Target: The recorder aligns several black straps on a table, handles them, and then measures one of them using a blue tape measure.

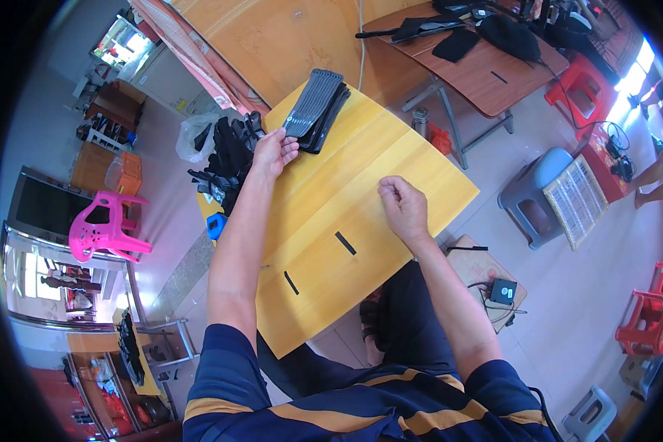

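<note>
A stack of flat dark grey strips [313,99] with rounded ends lies on the far end of the yellow wooden table [339,191], over more black pieces. My left hand [275,151] is at the stack's near left corner, its thumb and fingers pinched on the end of a grey strip. Over the table's right side, my right hand [405,208] is closed with fingers curled in; anything inside it is hidden. Two narrow black marks show on the tabletop, one longer mark [345,243] and one smaller mark [291,283]; I cannot tell whether they are strips or slots.
A heap of black straps [232,155] and a blue device [216,225] sit along the table's left edge. Beyond is a brown folding table [464,66] with black items. A grey stool [541,195] stands right, a pink chair [107,225] left.
</note>
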